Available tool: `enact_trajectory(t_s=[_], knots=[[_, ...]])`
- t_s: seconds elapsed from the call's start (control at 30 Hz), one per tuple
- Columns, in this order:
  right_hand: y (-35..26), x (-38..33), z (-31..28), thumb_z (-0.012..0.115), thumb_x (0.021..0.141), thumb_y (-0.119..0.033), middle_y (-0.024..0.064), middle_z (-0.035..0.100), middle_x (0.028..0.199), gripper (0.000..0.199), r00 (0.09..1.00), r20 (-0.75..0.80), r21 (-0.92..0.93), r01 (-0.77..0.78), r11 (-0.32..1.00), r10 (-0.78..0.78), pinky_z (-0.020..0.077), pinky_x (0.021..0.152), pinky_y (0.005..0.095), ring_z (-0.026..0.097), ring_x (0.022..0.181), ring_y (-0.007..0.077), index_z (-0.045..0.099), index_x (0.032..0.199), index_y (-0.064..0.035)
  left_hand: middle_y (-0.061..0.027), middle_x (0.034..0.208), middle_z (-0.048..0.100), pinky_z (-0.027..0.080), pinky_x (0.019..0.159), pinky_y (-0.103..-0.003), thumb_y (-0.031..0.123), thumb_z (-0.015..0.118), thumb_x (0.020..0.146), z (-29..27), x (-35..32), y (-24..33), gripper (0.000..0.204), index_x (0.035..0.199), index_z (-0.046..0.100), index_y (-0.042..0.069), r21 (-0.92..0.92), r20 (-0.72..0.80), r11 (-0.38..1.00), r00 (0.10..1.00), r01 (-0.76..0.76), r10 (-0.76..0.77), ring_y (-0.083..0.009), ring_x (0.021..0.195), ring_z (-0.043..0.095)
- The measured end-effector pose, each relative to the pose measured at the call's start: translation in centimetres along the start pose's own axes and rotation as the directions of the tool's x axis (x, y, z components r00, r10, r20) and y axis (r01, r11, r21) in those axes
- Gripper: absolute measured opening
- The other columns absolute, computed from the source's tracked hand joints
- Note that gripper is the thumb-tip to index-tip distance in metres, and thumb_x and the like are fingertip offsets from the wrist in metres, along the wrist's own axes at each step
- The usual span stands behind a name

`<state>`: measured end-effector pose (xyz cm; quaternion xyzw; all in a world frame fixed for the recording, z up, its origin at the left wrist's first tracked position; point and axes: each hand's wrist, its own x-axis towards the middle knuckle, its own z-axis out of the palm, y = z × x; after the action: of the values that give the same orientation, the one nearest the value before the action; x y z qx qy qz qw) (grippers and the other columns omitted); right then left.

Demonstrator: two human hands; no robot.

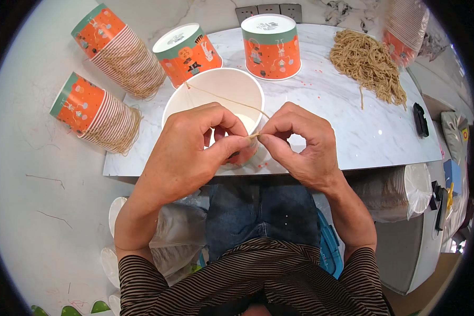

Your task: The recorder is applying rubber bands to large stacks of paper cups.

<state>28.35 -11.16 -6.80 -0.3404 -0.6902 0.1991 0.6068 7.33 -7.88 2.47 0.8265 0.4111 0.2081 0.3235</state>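
An open white-lined paper bucket stands at the table's front edge, its mouth facing up. A thin brown twine runs from a small knot at the bucket's far-left rim, across the mouth, to my fingers. My left hand pinches the twine between thumb and forefinger above the near rim. Close beside it, my right hand pinches the same twine with thumb and index finger. The fingertips of both hands almost meet. My fingers and the near rim partly hide the twine's end.
Two printed buckets, one tilted-looking and one upright-sided, sit upside down behind. Nested bucket stacks with twine handles lie at the left. A heap of cut twine and a black clip-like object lie at the right.
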Motion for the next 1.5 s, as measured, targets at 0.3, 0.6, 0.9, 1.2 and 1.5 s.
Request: enact_trajectory(t_s=[0.3,0.6,0.9,1.2,1.5], knots=[[0.0,-0.2,-0.5,0.075,0.082,0.006,0.0046,0.066,0.083,0.007,0.995,0.028,-0.065,-0.091,0.994,0.093,0.0438,0.057,0.0247,0.058,0.068,0.0098,0.071,0.086,0.0015,-0.0055,0.083,0.068,0.049,0.067,-0.027,0.006,0.07,0.094,0.1,-0.2,-1.4,0.01,0.093,0.063,-0.001,-0.111,-0.03,0.985,0.991,-0.131,0.129,-0.0128,0.071,0.06],[0.5,-0.3,-0.2,0.074,0.081,-0.001,0.0045,0.065,0.077,0.004,0.996,-0.036,-0.105,-0.084,0.991,0.081,0.0468,0.055,0.0266,0.057,0.061,0.0113,0.07,0.083,-0.0004,-0.0074,0.081,0.065,0.049,0.07,-0.032,0.005,0.068,0.091,-0.6,-0.3,-1.6,0.007,0.093,0.062,0.001,0.018,0.029,0.971,0.97,-0.24,0.24,-0.0192,0.073,0.061],[-0.2,0.0,-0.4,0.07,0.088,0.003,0.003,0.067,0.087,0.001,0.962,-0.017,0.032,-0.272,0.962,0.272,0.0552,0.071,0.0247,0.064,0.078,0.0094,0.069,0.089,0.0033,-0.0087,0.083,0.065,0.052,0.073,-0.032,0.003,0.065,0.095,-1.1,-0.6,-1.5,0.007,0.096,0.059,-0.001,-0.052,0.059,0.985,0.984,-0.167,0.17,-0.018,0.077,0.062],[0.0,-0.3,-2.1,0.063,0.102,-0.004,0.004,0.069,0.096,0.018,0.892,0.16,0.436,-0.449,0.78,0.423,0.0572,0.076,0.0251,0.065,0.084,0.0085,0.065,0.117,0.004,-0.008,0.103,0.069,0.053,0.084,-0.033,0.008,0.078,0.088,0.2,-0.6,-1.5,0.026,0.109,0.064,0.001,0.139,-0.114,0.963,0.962,-0.233,0.249,-0.0198,0.094,0.067],[-1.9,-1.0,-2.5,0.066,0.1,-0.003,0.0065,0.071,0.103,0.022,0.921,0.119,0.513,-0.376,0.771,0.37,0.0596,0.076,0.0257,0.069,0.089,0.0099,0.063,0.121,0.003,-0.0096,0.093,0.071,0.055,0.069,-0.035,0.0,0.086,0.073,3.9,0.1,-0.9,0.021,0.092,0.077,0.003,0.467,-0.205,0.724,0.734,-0.508,0.647,-0.026,0.085,0.07]])
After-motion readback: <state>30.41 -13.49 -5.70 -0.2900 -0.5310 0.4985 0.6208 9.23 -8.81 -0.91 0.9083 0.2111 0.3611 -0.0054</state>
